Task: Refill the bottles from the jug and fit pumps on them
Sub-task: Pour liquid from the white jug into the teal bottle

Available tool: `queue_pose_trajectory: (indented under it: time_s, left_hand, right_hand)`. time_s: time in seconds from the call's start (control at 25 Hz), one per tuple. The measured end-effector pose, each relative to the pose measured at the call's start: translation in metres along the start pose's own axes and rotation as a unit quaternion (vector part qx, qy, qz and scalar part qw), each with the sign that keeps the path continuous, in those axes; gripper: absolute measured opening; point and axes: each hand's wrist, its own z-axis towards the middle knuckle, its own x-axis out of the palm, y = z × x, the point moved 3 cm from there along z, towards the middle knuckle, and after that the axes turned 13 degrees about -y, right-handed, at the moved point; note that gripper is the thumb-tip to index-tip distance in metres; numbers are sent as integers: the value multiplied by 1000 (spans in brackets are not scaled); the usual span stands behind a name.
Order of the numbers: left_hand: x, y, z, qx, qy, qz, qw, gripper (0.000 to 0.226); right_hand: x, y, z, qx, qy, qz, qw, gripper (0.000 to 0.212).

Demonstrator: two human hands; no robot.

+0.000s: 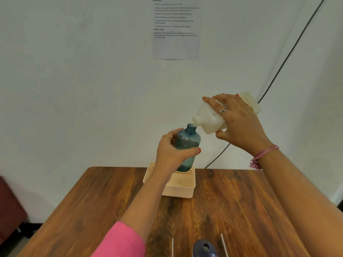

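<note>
Two hands above table [241,210] edge, jug [209,117] tipped over bottle [187,143]

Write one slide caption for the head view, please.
Left hand holds blue bottle above basket; right hand tilts white jug.

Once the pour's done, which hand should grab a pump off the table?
Right, probably. The left hand grips the blue bottle and should keep steadying it. The right hand holds the tilted jug; once that's set down, it's free, and the pump tubes lie on its side.
</note>
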Motion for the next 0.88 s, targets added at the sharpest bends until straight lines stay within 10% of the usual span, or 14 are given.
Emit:
queue_pose_trajectory:
  time_s: [0.88]
  left_hand:
    - [-6, 0, -9, -1, -2, -2, 1000, 76]
  right_hand:
    - [-5, 9, -5, -4, -11, -3, 1000, 92]
